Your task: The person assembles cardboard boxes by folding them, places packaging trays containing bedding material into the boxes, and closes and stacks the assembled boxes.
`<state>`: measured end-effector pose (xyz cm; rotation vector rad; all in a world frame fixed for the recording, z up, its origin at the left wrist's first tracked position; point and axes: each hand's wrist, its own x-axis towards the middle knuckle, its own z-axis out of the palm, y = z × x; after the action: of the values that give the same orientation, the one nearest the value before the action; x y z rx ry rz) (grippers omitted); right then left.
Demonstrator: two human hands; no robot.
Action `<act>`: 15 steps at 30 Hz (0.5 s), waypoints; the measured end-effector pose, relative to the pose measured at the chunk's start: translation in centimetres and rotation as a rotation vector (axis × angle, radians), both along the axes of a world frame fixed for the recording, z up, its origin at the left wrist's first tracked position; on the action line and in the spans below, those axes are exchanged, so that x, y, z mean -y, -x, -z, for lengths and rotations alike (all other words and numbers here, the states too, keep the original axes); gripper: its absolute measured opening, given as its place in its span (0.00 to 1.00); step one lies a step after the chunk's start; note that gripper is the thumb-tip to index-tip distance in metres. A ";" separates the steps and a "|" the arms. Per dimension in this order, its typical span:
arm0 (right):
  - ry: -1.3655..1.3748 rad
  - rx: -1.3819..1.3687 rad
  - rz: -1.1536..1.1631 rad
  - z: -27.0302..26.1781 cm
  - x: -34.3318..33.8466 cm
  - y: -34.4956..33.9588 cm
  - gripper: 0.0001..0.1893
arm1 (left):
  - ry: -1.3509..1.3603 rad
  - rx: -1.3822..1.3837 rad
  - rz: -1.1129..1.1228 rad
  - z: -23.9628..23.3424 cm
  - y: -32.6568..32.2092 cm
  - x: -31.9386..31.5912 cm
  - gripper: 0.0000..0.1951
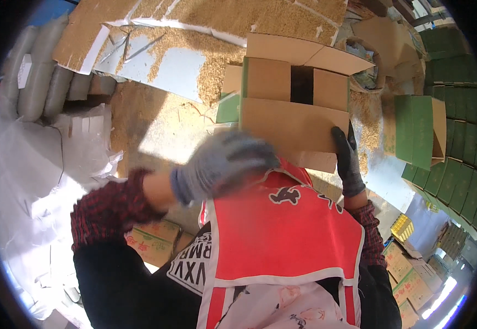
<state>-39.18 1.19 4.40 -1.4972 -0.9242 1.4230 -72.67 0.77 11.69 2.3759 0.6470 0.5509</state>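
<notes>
Before my chest is a cardboard box (268, 80), brown inside and green outside. Its two short flaps are folded inward with a dark gap between them, and a long flap stands out on the far side. The near long flap (292, 127) slopes toward me. My right hand (349, 158), in a dark-palmed knit glove, grips the box's right side with the thumb on that flap. My left hand (226, 164), in a grey glove, is motion-blurred in front of my red apron (288, 234), left of the box's near edge. Its fingers are too smeared to read.
Tan granular material (230, 12) covers a large surface ahead. A green open carton (415, 129) stands at right before stacked green cartons (465, 140). Filled grey sacks (43, 78) and plastic-wrapped goods (36, 152) line the left. Printed cartons (407, 275) are low at right.
</notes>
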 end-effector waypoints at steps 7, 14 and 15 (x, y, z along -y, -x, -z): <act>-0.031 0.036 -0.061 1.4 -0.1 -0.4 0.25 | 1.214 0.538 0.133 1.8 2.9 9.7 0.23; -0.024 0.055 -0.048 0.9 0.2 -0.5 0.26 | 1.306 0.481 -0.685 8.1 5.0 10.8 0.17; -0.030 0.066 -0.056 0.6 0.1 -0.3 0.26 | 0.917 0.393 -0.734 11.9 5.6 10.3 0.17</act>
<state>-38.93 1.14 3.83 -1.5146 -1.0311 1.4003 -78.30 -9.54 -0.19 1.1037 1.2506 0.7727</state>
